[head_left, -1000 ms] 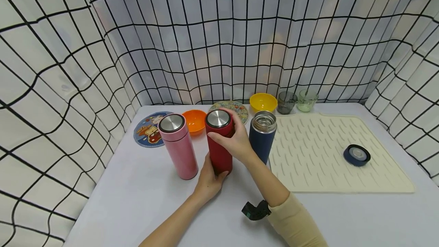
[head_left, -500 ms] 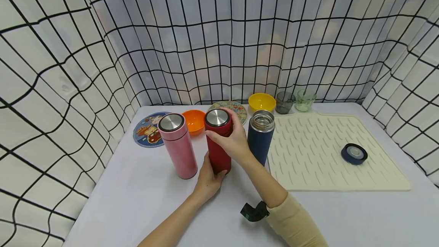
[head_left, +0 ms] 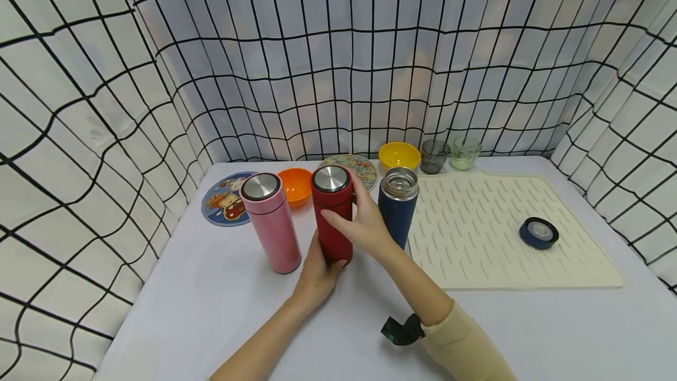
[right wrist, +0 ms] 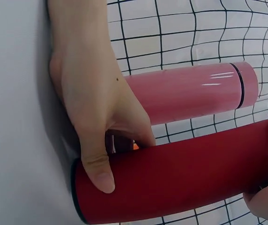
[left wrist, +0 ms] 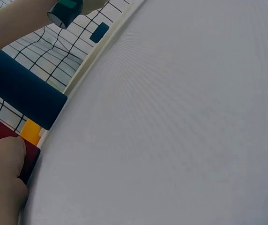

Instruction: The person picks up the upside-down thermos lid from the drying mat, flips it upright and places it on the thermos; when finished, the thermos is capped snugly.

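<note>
A red thermos flask stands upright near the middle of the table, its silver-topped lid in place. My left hand grips it round the base, the thumb lying across the front in the right wrist view. Higher up, my right hand holds the flask around the lid, thumb in front and fingers partly hidden behind. To the left stands a pink thermos flask with its lid on. On the right, a navy thermos flask stands without its lid, steel neck showing.
The navy lid lies on a cream drying mat at the right. Behind the flasks are an orange bowl, a yellow bowl, two glass cups and two round patterned mats. Black netting encloses the table.
The head view has shifted slightly, so everything sits further left. My right thumb has moved a little rightward across the red flask, and the right forearm has swung slightly right. The left hand keeps its grip.
</note>
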Tool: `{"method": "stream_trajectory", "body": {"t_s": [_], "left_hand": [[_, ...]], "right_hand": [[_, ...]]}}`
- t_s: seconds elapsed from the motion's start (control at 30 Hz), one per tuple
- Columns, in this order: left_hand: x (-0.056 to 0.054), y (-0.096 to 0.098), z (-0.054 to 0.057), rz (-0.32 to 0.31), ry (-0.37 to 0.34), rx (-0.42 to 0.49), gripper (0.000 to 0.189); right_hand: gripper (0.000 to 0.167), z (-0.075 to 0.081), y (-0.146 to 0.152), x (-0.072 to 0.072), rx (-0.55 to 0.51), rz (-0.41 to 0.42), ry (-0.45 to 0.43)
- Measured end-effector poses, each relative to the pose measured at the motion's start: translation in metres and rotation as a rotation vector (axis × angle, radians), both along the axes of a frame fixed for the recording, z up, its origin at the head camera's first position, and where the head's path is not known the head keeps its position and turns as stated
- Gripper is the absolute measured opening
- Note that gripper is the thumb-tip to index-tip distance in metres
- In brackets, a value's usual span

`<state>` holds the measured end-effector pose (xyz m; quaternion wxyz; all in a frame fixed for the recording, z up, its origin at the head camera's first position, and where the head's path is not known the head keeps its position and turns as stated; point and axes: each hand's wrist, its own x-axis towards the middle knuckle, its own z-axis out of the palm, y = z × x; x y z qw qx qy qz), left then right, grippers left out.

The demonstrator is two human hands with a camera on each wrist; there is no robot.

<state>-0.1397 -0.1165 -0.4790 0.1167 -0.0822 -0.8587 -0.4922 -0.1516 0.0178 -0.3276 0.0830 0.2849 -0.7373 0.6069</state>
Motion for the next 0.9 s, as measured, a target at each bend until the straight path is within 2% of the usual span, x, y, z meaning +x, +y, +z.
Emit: {"method": "stream_trajectory", "body": {"t_s": [0.1, 0.2, 0.3, 0.4, 0.5, 0.6, 0.7, 0.8, 0.9], "left_hand": [[0.002, 0.000, 0.001, -0.001, -0.002, -0.017, 0.080], [0.011, 0.002, 0.002, 0.023, -0.028, -0.058, 0.082], [0.023, 0.005, 0.004, 0.046, -0.090, -0.125, 0.083], [0.035, 0.005, 0.009, 0.040, -0.148, -0.207, 0.082], [0.051, 0.002, 0.020, 0.000, -0.221, -0.267, 0.081], [0.070, -0.001, 0.038, -0.047, -0.297, -0.334, 0.078], [0.084, -0.001, 0.055, -0.123, -0.326, -0.392, 0.071], [0.090, 0.004, 0.065, -0.239, -0.324, -0.423, 0.064], [0.090, 0.014, 0.065, -0.316, -0.298, -0.416, 0.062]], "right_hand": [[0.071, 0.001, 0.005, 0.005, 0.007, 0.001, 0.028], [0.070, 0.002, 0.011, 0.010, -0.020, 0.011, 0.055], [0.068, 0.000, 0.020, 0.012, -0.070, 0.048, 0.090], [0.069, -0.008, 0.030, 0.012, -0.106, 0.124, 0.151], [0.069, -0.015, 0.042, 0.013, -0.118, 0.184, 0.221], [0.060, -0.017, 0.057, 0.017, -0.148, 0.207, 0.289], [0.054, -0.020, 0.074, 0.017, -0.245, 0.210, 0.338], [0.046, -0.023, 0.091, 0.012, -0.385, 0.201, 0.369], [0.041, -0.026, 0.108, 0.007, -0.485, 0.170, 0.380]]}}
